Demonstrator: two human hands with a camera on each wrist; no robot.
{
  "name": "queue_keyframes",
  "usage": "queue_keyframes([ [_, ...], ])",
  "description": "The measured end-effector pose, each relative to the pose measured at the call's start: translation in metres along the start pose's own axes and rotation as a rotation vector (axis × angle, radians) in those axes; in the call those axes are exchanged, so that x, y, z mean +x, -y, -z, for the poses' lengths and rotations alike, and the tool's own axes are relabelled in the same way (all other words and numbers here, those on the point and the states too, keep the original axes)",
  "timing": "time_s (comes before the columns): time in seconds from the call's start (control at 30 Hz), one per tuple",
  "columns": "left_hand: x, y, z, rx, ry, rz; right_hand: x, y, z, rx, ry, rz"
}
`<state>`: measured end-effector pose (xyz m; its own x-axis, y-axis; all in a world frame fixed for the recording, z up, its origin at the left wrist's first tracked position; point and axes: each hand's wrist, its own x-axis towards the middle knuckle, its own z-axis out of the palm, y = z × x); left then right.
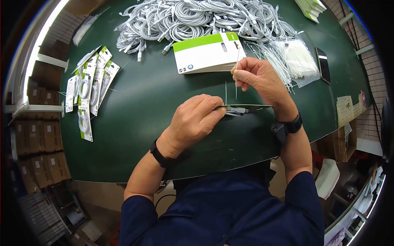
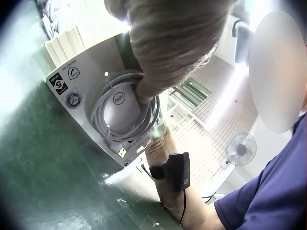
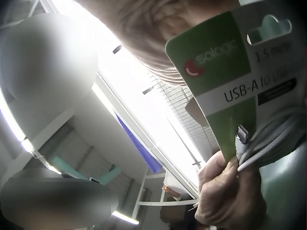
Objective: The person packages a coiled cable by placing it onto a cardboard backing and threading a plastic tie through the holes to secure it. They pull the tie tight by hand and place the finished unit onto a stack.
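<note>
My left hand (image 1: 196,117) grips a printed cardboard card (image 3: 206,62) by one edge, and the head view shows this card nearly edge-on. A grey USB cable (image 2: 98,112) lies coiled against the card, its metal plug (image 3: 243,133) showing in the right wrist view. Thin white strand (image 1: 225,92) stands up from the card beside the left fingertips. Just beyond the card, my right hand (image 1: 262,80) pinches a thin white cable tie (image 1: 236,91) between thumb and fingers, held roughly upright.
A stack of blank-coil cards (image 1: 205,55) lies behind the hands, before a heap of grey cables (image 1: 184,20). Loose cable ties (image 1: 271,61) and a bag of ties (image 1: 301,59) are at right, near a phone (image 1: 323,65). Several carded cables (image 1: 84,88) lie at left.
</note>
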<state>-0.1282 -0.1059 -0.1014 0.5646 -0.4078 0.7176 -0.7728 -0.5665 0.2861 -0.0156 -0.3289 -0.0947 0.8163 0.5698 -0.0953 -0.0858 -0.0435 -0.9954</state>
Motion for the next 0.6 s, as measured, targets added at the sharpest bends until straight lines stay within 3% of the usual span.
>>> queue_keyframes([
  [0.27,0.004,-0.001,0.002,-0.003,0.036,0.035,0.004,-0.009,0.001,0.131,0.078,-0.138],
  [0.6,0.007,-0.004,0.003,0.027,0.07,0.047,0.007,-0.017,-0.002,0.193,0.133,-0.131],
])
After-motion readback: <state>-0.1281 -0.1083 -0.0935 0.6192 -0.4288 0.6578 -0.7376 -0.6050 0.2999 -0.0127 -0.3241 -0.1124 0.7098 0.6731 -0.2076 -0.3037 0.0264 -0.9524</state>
